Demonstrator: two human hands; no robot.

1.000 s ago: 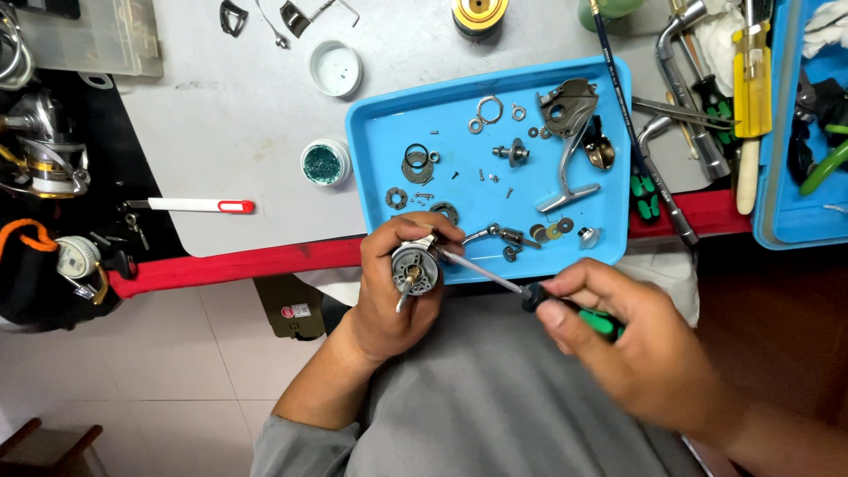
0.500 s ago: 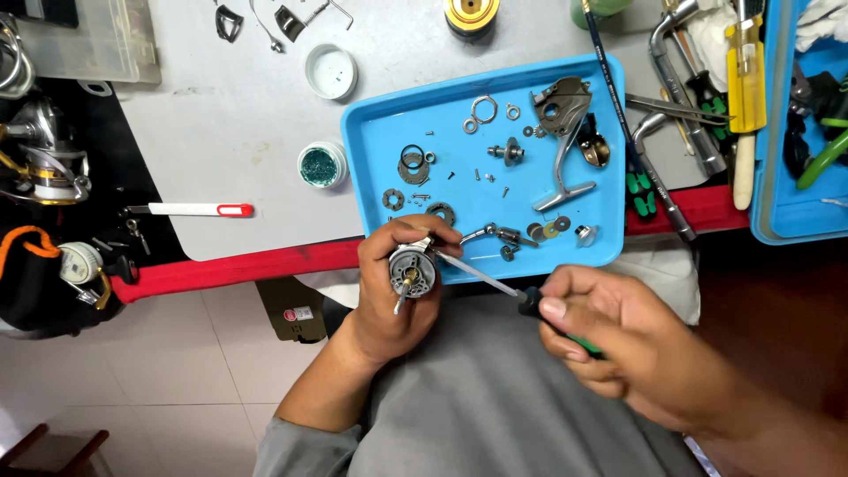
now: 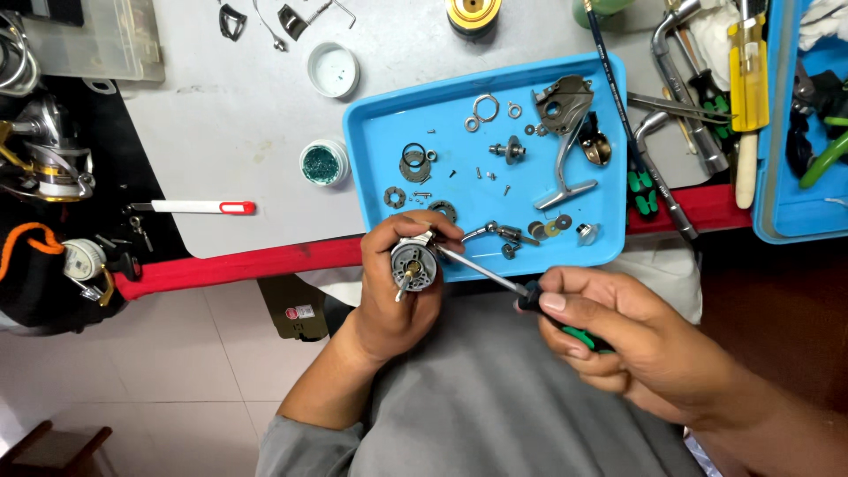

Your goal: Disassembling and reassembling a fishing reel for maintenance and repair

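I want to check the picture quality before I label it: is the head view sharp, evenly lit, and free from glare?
Head view: mostly sharp and evenly lit; the small parts on the blue tray are crisp. The left hand holds the round metal part in focus. The right hand with the screwdriver looks slightly soft. Only soft shadows; no strong glare.

I see dull grey metal on the reel part (image 3: pixel 413 263), a glossy blue plastic tray (image 3: pixel 371 132) upper centre, and matt grey cloth (image 3: pixel 495 397) below.
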